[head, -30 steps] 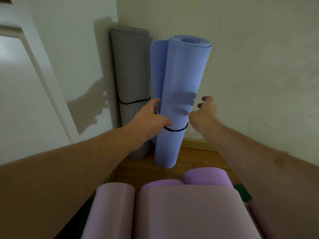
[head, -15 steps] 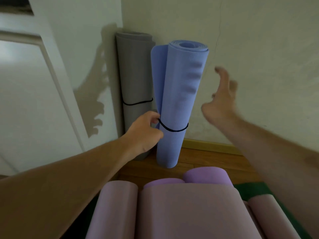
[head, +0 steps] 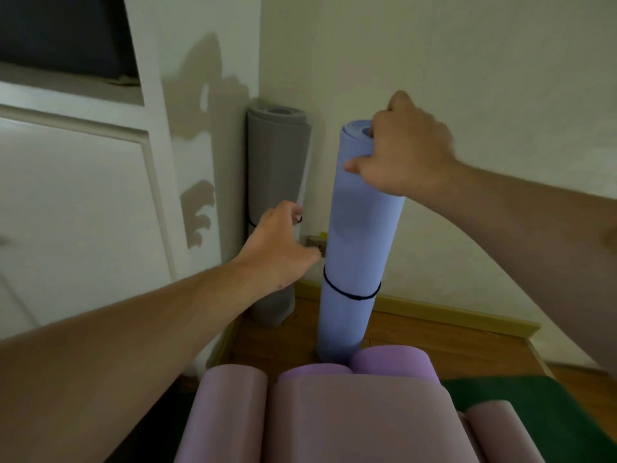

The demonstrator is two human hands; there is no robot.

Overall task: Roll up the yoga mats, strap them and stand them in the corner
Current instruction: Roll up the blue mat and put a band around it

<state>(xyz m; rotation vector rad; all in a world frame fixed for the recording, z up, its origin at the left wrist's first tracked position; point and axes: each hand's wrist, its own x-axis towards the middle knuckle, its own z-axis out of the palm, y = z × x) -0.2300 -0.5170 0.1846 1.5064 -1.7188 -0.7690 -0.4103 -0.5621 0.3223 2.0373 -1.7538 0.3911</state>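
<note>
Wood floor [head: 417,332] (corner): blue mat [head: 357,248] upright, right hand [head: 404,155] gripping.

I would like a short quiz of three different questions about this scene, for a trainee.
1. True or false: the blue mat has a black strap around it.
2. Which hand grips the top of the blue mat? A) left B) right
3. Fill in: the grey mat stands in the ____ of the room.

Key: 1 true; 2 B, the right hand, while the left hand is lower, beside the mat; 3 corner.
</note>
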